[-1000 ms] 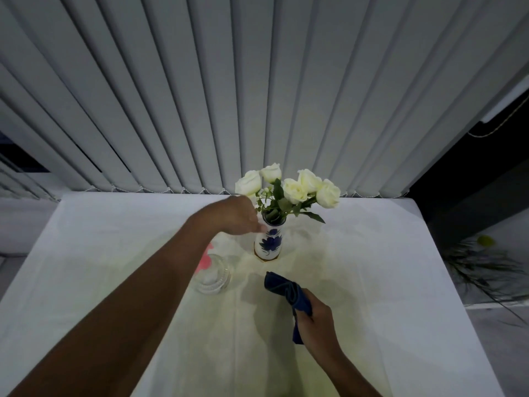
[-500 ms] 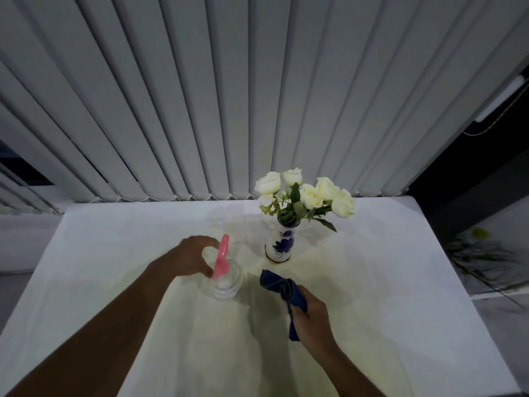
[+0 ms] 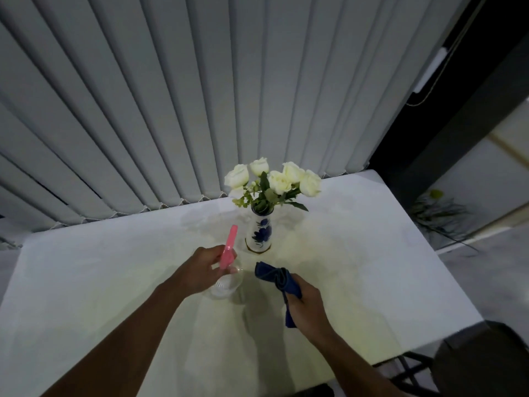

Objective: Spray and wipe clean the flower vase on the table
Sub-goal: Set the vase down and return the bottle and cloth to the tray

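This looks like a room in a home or small office. A white-covered table (image 3: 86, 282) stands against grey vertical blinds (image 3: 200, 96) at 12 o'clock, with white roses (image 3: 274, 179) in a blue-and-white vase (image 3: 259, 233) (decor, not work gear). A dark chair (image 3: 481, 362) sits at 4 o'clock.

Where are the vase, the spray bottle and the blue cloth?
vase (image 3: 260, 233), head view, on its blue-flowered belly.
spray bottle (image 3: 229, 249), head view, on its pink spray head.
blue cloth (image 3: 270, 275), head view, on the bunched upper folds.
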A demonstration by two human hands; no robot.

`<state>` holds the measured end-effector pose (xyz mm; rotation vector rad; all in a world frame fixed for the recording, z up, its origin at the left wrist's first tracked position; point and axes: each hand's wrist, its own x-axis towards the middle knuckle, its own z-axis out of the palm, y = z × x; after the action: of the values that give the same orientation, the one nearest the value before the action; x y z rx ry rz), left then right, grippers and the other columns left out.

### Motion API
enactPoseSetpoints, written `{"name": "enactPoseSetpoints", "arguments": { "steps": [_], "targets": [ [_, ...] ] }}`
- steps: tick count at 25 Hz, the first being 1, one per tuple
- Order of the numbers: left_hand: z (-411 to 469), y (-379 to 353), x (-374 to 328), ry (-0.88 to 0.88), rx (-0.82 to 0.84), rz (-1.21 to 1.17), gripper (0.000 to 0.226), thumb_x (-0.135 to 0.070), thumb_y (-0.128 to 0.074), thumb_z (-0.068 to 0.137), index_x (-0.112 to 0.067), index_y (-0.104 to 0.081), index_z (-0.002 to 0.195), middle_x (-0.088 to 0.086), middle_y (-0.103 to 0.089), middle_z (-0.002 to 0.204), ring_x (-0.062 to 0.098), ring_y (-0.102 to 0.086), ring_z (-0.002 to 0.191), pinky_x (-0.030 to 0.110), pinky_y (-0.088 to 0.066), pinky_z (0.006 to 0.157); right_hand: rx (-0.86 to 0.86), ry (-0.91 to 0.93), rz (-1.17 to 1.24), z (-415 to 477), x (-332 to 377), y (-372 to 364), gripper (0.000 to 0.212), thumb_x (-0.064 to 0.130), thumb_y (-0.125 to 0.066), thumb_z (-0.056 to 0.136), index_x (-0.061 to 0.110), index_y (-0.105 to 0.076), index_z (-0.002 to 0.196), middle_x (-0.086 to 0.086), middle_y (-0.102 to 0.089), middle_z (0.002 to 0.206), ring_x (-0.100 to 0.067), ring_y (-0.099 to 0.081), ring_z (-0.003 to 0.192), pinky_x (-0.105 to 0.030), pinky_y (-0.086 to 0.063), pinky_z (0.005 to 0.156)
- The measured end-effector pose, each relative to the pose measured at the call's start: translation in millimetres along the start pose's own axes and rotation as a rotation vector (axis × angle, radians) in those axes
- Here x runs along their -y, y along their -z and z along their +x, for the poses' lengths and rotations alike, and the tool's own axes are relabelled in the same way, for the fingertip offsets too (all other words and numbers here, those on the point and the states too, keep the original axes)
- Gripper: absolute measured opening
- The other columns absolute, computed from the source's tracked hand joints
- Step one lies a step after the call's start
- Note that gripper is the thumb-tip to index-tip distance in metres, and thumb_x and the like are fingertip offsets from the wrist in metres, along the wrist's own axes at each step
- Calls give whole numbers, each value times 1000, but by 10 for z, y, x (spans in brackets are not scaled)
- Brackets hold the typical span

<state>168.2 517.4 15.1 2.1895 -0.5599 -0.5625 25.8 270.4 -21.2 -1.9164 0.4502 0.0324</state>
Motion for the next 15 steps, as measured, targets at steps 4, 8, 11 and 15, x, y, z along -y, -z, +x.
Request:
{"name": "enactPoseSetpoints", "arguments": {
  "steps": [4, 8, 11, 15],
  "targets": [
    [143, -277, -313, -62, 80, 44, 18, -22, -72, 95, -23, -70, 113, -15, -77, 99, -11, -71, 89, 19, -53, 85, -82, -30, -1, -14, -11, 277, 47, -3, -55, 97, 41, -66, 104, -5, -74, 75, -11, -62, 56, -18, -45, 54],
    [368, -734, -868, -149, 203, 90, 18, -32, -69, 95, -34, -68, 112, -20, -79, 95, -7, -72, 90, 19, -54, 82, -170, -73, 57, -166, -165, 850, 32, -1, -55, 99, 24, -73, 108, -16, -74, 78, -31, -65, 64, -38, -49, 59],
    [575, -1218, -1404, -223, 278, 122, 14, -31, -68, 95, -37, -67, 107, -22, -78, 92, -11, -71, 89, 17, -52, 78, -249, -115, 43, -373, -411, 1461, 39, -4, -54, 96, 31, -70, 102, -15, -71, 76, -18, -58, 60, -25, -44, 56],
    [850, -2048, -2169, -298, 362, 119, 11, -27, -67, 97, -37, -66, 101, -18, -77, 88, -12, -71, 83, 9, -49, 73, -435, -215, 115, -795, -869, 2263, 34, 5, -54, 95, 34, -72, 94, 10, -67, 66, -1, -55, 55, -14, -41, 52]
  ]
}}
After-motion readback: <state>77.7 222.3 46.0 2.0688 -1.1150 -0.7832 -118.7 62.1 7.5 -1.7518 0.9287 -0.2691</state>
